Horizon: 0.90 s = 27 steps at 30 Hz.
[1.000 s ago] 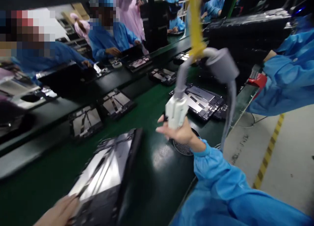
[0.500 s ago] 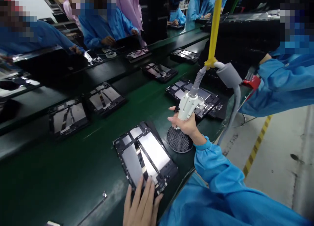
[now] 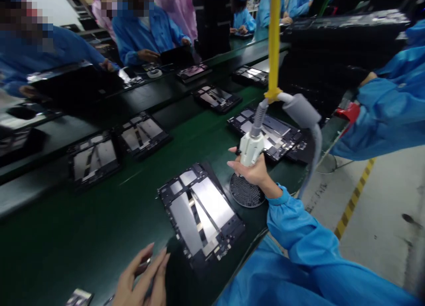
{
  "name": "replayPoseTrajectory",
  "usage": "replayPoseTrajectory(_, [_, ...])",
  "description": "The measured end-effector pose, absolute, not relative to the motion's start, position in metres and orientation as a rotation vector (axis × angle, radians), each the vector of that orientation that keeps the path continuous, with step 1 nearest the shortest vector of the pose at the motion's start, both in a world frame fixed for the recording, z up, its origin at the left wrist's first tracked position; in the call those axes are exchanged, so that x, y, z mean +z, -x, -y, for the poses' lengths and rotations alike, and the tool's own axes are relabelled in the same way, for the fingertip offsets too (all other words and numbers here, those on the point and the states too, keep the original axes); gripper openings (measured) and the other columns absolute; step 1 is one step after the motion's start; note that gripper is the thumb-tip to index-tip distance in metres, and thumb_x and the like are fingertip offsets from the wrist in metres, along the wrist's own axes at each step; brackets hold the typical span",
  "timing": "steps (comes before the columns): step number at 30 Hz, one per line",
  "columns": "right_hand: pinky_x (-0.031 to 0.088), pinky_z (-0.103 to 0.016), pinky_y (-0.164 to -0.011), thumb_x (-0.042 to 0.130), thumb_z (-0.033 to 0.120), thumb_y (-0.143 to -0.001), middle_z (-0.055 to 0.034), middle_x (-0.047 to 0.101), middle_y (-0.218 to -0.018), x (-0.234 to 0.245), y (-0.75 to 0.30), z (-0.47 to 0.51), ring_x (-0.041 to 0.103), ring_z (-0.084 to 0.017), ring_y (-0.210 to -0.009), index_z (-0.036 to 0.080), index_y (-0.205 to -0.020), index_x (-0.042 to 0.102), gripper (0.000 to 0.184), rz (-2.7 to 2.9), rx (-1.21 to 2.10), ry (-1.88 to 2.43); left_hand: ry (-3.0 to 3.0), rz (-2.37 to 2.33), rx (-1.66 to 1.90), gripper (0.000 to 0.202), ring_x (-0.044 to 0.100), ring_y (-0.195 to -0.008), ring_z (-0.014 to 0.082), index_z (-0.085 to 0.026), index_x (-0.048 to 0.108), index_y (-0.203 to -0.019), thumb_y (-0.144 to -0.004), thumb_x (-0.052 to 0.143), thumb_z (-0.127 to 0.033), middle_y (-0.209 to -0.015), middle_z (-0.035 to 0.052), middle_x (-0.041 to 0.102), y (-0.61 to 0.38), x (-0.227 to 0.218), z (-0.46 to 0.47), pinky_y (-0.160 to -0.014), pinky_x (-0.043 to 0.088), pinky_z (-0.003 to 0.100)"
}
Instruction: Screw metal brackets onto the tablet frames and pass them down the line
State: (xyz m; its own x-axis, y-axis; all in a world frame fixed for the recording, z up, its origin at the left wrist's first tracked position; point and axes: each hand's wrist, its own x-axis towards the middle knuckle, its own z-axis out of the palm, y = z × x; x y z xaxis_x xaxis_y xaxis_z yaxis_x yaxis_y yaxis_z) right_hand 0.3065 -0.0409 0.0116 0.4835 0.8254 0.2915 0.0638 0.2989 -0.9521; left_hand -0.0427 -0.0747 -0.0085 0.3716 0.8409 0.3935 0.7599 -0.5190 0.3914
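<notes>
At lower left, the left hand (image 3: 141, 281), its fingers' hold unclear, should handle the small strip (image 3: 146, 262) gently; the right hand (image 3: 255, 171) clamps its fingers round the white tool (image 3: 251, 147).

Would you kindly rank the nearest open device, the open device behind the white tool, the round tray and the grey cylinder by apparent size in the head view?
1. nearest open device
2. open device behind the white tool, white tool itself unranked
3. round tray and grey cylinder: too alike to rank
</notes>
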Motion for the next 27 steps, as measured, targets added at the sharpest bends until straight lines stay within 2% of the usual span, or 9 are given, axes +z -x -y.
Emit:
replayPoseTrajectory(2, [0.045,-0.029,-0.04,0.078,0.026,-0.069,0.0061,0.058,-0.048,0.02,-0.301,0.045,0.05,-0.011,-0.037,0.021,-0.095,0.066,0.029,0.939,0.555,1.194,-2.219,-1.68,0.899,0.022,0.069,-0.083,0.0261,-0.03,0.073,-0.093,-0.082,0.058,-0.042,-0.102,0.0076,0.071,0.038,0.001,0.073,-0.067,0.059,0.04])
replayPoseTrajectory(4, [0.048,-0.029,-0.044,0.075,0.023,-0.073,0.0065,0.058,-0.048,0.03,-0.292,0.048,0.052,-0.011,-0.039,0.019,-0.099,0.065,0.028,0.948,0.474,1.177,-1.869,-1.713,0.916,0.03,0.068,-0.072,0.0237,-0.023,0.072,-0.08,-0.074,0.064,-0.052,-0.079,0.0068,0.072,0.03,0.006,0.065,-0.065,0.059,0.038])
replayPoseTrajectory(6, [0.05,-0.029,-0.047,0.073,0.02,-0.076,0.0077,0.058,-0.048,0.04,-0.279,0.049,0.055,-0.012,-0.042,0.02,-0.103,0.063,0.028,0.998,0.479,1.083,-1.543,-1.685,0.88,0.035,0.068,-0.063,0.0213,-0.018,0.069,-0.073,-0.065,0.072,-0.052,-0.067,0.0062,0.071,0.022,0.005,0.053,-0.062,0.058,0.034])
replayPoseTrajectory(8, [0.051,-0.028,-0.047,0.072,0.02,-0.079,0.0087,0.057,-0.049,0.048,-0.259,0.049,0.055,-0.011,-0.043,0.022,-0.108,0.06,0.031,1.06,0.566,0.991,-1.372,-1.583,0.793,0.034,0.069,-0.061,0.02,-0.016,0.068,-0.072,-0.062,0.074,-0.048,-0.064,0.007,0.071,0.015,0.002,0.041,-0.061,0.057,0.031])
replayPoseTrajectory(14, [0.05,-0.029,-0.046,0.068,0.023,-0.08,0.0088,0.055,-0.047,0.058,-0.195,0.044,0.054,-0.012,-0.04,0.021,-0.11,0.058,0.032,1.206,0.824,0.917,-1.447,-1.439,0.713,0.027,0.065,-0.058,0.0171,-0.015,0.069,-0.073,-0.069,0.067,-0.041,-0.063,0.0062,0.07,-0.005,-0.011,0.013,-0.048,0.048,0.024])
replayPoseTrajectory(17, [0.05,-0.028,-0.046,0.068,0.022,-0.077,0.0081,0.054,-0.048,0.058,-0.177,0.036,0.053,-0.011,-0.041,0.019,-0.106,0.061,0.03,1.197,0.862,0.908,-1.512,-1.454,0.753,0.017,0.06,-0.058,0.0135,-0.016,0.069,-0.071,-0.07,0.067,-0.033,-0.066,0.0039,0.069,-0.01,-0.013,0.002,-0.051,0.045,0.023])
replayPoseTrajectory(21, [0.053,-0.031,-0.054,0.071,0.023,-0.073,0.0067,0.057,-0.052,0.053,-0.158,0.019,0.055,-0.012,-0.047,0.019,-0.101,0.062,0.03,1.179,0.863,0.94,-1.533,-1.44,0.721,0.008,0.056,-0.057,0.0097,-0.016,0.066,-0.069,-0.07,0.067,-0.024,-0.069,0.0018,0.067,-0.009,-0.011,-0.008,-0.053,0.045,0.02])
replayPoseTrajectory(24, [0.054,-0.034,-0.059,0.072,0.025,-0.071,0.0056,0.057,-0.053,0.044,-0.144,0.006,0.056,-0.013,-0.048,0.019,-0.1,0.063,0.03,1.2,0.917,0.966,-1.47,-1.393,0.58,0.011,0.057,-0.049,0.0103,-0.015,0.065,-0.074,-0.068,0.07,-0.022,-0.06,0.0002,0.064,-0.007,-0.006,-0.018,-0.044,0.044,0.02])
replayPoseTrajectory(27, [0.052,-0.032,-0.056,0.076,0.028,-0.069,0.0051,0.057,-0.052,0.035,-0.132,-0.003,0.055,-0.013,-0.047,0.018,-0.099,0.065,0.034,1.211,0.985,0.986,-1.393,-1.344,0.44,0.018,0.061,-0.045,0.0135,-0.013,0.064,-0.078,-0.066,0.074,-0.021,-0.052,0.0,0.062,-0.005,-0.002,-0.03,-0.038,0.042,0.018])
